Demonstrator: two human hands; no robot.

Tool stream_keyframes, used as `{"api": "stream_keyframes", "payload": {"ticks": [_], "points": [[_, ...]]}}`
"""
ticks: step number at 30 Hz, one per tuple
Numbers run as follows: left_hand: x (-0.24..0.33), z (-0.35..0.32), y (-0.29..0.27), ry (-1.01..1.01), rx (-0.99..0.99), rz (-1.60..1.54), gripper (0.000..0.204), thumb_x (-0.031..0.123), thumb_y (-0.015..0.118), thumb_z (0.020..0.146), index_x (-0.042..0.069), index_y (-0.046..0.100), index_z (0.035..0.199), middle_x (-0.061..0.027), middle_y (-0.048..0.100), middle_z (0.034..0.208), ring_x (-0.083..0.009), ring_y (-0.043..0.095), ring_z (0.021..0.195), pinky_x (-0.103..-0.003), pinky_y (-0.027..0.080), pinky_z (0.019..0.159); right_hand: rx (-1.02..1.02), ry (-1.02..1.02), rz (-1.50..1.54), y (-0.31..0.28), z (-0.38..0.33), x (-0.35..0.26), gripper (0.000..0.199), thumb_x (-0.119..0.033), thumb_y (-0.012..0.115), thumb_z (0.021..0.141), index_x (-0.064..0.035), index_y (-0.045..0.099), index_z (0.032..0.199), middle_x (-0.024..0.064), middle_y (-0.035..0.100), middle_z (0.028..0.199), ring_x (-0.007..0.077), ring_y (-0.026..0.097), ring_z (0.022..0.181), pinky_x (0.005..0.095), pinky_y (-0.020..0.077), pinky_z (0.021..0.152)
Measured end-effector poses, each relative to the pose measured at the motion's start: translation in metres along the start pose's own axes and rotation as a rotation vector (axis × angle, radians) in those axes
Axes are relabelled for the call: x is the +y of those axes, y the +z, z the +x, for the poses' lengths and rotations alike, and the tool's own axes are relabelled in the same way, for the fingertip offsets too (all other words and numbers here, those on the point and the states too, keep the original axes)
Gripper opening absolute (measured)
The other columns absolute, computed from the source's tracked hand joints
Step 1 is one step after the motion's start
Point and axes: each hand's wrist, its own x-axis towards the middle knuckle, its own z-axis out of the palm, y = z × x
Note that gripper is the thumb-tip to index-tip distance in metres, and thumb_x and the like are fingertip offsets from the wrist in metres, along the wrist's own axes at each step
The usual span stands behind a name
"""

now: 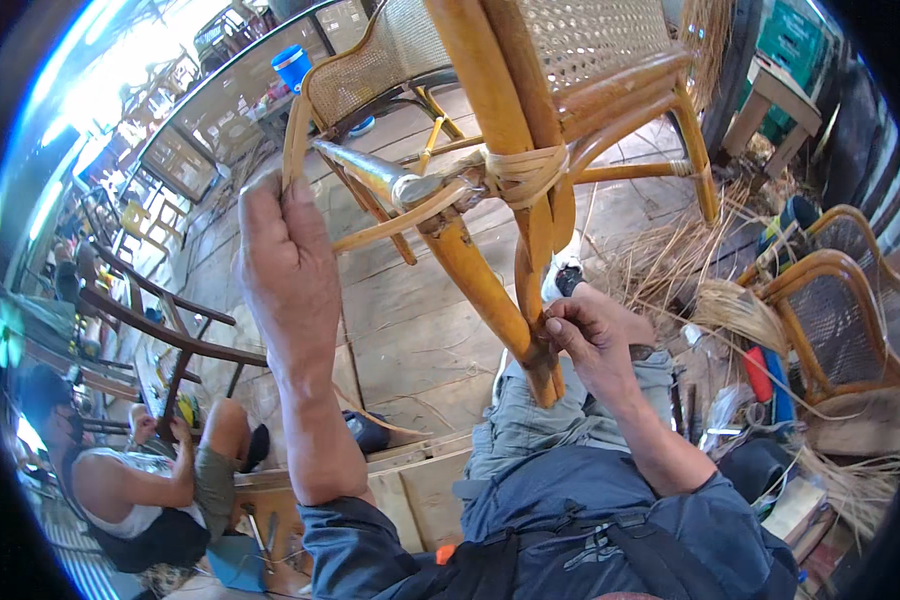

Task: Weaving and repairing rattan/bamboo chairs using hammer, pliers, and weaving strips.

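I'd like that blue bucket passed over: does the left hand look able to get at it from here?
Probably not: the blue bucket appears well back, near the woven-backed chair, and the left hand holds a cane strip.

We are seeing a seated co-worker (135, 485) at left, a blue bucket (292, 70) farther back, a wooden stool (786, 92) at right.
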Motion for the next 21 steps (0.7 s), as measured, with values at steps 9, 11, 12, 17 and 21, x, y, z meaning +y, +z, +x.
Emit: {"api": "stream_keyframes", "payload": {"ticks": [9,11,12,17,21], "points": [[-0.013,0.0,0.027,-0.066,-0.071,0.055,0.02,0.023,0.046,0.094,0.004,0.05,0.093,-0.022,0.054,0.07,-0.0406,0.054,0.064,-0.045,0.042,0.057,0.022,-0.009,0.015,-0.008,0.0,0.0,0.008,-0.007,0.057,0.089,0.0005,0.059,0.092,-0.0012,0.056,0.077,0.005,0.052,0.069,0.0194,0.0436,0.061],[-0.014,0.001,0.032,-0.068,-0.096,0.086,0.02,0.024,0.045,0.094,0.004,0.05,0.093,-0.023,0.055,0.071,-0.0431,0.055,0.069,-0.047,0.042,0.057,0.037,0.001,0.077,-0.007,-0.001,-0.01,0.01,-0.006,0.056,0.089,0.0001,0.058,0.097,-0.0014,0.056,0.079,0.0049,0.052,0.069,0.0189,0.0443,0.062],[-0.017,0.001,0.035,-0.049,-0.085,0.079,0.021,0.025,0.045,0.094,0.004,0.049,0.093,-0.0227,0.055,0.072,-0.0438,0.054,0.069,-0.048,0.042,0.058,0.025,-0.002,0.053,-0.008,0.001,-0.01,0.012,-0.006,0.055,0.09,-0.0002,0.056,0.1,-0.0007,0.056,0.081,0.0048,0.052,0.07,0.0188,0.0454,0.063],[-0.023,0.001,0.046,-0.042,-0.081,0.039,0.021,0.025,0.045,0.094,0.004,0.049,0.094,-0.0219,0.055,0.072,-0.0433,0.054,0.067,-0.047,0.042,0.058,0.056,-0.08,0.075,-0.007,0.004,-0.02,0.012,-0.006,0.055,0.09,0.0003,0.057,0.1,-0.0001,0.057,0.082,0.0051,0.052,0.07,0.0192,0.0463,0.063],[-0.022,0.006,0.042,-0.034,-0.023,0.035,0.02,0.024,0.045,0.094,0.004,0.05,0.095,-0.0211,0.054,0.072,-0.0401,0.054,0.065,-0.044,0.042,0.058,0.051,-0.128,0.057,-0.006,0.01,-0.028,0.012,-0.007,0.056,0.09,0.0004,0.057,0.099,0.0006,0.058,0.081,0.0054,0.053,0.07,0.0192,0.0459,0.063]]}}
